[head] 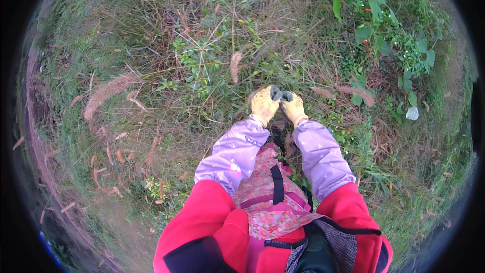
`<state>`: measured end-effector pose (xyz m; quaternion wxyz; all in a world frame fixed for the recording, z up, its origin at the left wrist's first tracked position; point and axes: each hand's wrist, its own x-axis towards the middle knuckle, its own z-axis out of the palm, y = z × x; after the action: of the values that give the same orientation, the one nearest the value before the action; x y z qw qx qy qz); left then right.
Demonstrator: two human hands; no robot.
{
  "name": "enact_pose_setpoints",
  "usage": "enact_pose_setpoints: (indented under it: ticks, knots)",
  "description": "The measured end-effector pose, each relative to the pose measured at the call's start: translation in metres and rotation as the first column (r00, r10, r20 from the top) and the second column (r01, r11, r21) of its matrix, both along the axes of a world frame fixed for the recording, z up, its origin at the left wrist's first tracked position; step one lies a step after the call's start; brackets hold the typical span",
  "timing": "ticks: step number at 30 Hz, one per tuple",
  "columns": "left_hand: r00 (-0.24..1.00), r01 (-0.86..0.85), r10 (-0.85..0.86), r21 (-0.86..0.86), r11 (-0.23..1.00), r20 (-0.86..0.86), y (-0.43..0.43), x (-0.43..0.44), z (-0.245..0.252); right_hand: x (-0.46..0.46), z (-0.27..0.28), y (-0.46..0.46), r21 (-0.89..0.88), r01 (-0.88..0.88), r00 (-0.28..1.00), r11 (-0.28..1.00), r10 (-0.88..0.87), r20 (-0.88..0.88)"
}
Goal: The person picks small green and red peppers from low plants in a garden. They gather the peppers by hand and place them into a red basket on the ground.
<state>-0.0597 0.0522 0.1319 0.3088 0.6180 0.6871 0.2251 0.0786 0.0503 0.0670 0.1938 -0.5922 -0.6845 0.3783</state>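
Observation:
My left hand (pixel 265 103), in a pale yellow glove with dark grey coated fingertips, is low over the grass in front of me. Against its fingertips meets my right hand (pixel 294 107), gloved the same way. The fingers of both are curled in; whether something small is between them is hidden. Tangled grass and small leafy weeds (pixel 227 102) surround the hands. Lilac sleeve covers (pixel 237 148) with white snowflake prints run up both forearms. Below the hands hangs a pink floral apron (pixel 261 182) with a black strap (pixel 277 184).
Bristly seed heads (pixel 110 93) arch up on the left, and another seed head (pixel 235 66) stands just ahead. Broad-leaved vines (pixel 379 42) with small red flowers grow at the right. A white object (pixel 412 113) lies there. A bare dirt strip (pixel 34 121) curves along the left.

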Motion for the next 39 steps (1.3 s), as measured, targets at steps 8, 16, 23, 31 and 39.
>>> enact_pose_setpoints:
  ticks: [8,16,23,31,39]
  knots:
    - [0.977,0.152,-0.182,0.239,0.959,0.108,0.005,-0.006,0.075,0.003,-0.002,0.007,0.007,-0.134,0.98,0.991,0.131,0.152]
    - [0.666,-0.207,0.311,-0.232,0.95,0.678,-0.024,-0.01,0.062,0.021,0.094,-0.009,-0.141,0.089,0.94,0.986,-0.13,-0.315]
    - [0.611,-0.016,0.187,-0.224,0.974,0.769,-0.033,0.001,0.056,0.02,0.111,-0.004,0.119,-0.259,0.965,0.959,0.25,0.085]
    - [0.83,0.058,-0.104,0.102,0.993,0.548,-0.026,-0.002,0.052,0.023,0.109,-0.008,-0.03,-0.17,0.985,0.985,0.171,0.025]
    - [0.273,-0.265,0.429,-0.362,0.894,0.861,-0.004,0.004,0.044,0.038,0.063,0.02,0.092,0.363,0.917,0.927,-0.373,0.142]
